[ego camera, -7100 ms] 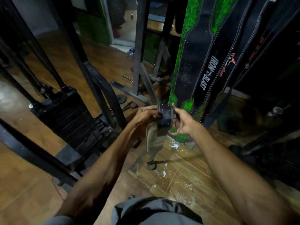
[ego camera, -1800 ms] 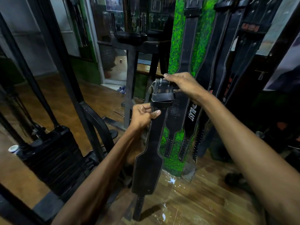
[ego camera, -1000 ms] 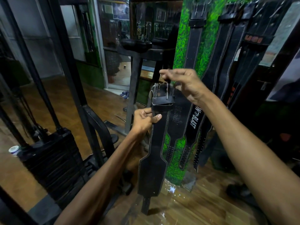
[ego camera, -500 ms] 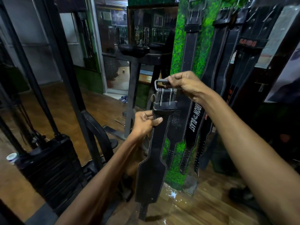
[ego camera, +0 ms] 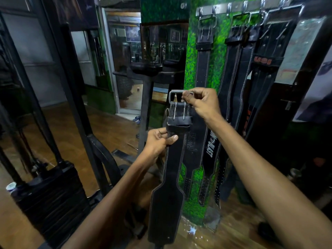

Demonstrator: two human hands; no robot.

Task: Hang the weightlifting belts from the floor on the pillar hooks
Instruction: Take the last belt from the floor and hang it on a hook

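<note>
I hold a black leather weightlifting belt upright in front of the green pillar. My right hand pinches its metal buckle at the top. My left hand grips the strap just below the keeper loop. The belt's wide part hangs down toward the floor. Above, a metal hook rail runs across the pillar top. Several black belts hang from it by their buckles.
A black weight-stack machine and its slanted frame stand at the left. A padded bench post is behind the belt. The wooden floor is wet near the pillar base. A white cup sits at far left.
Since seven seconds ago the rolled belt has been unrolled and raised in front of the pillar. In the last second my right hand lifted the buckle free of the strap; the view tilted up to the hooks.
</note>
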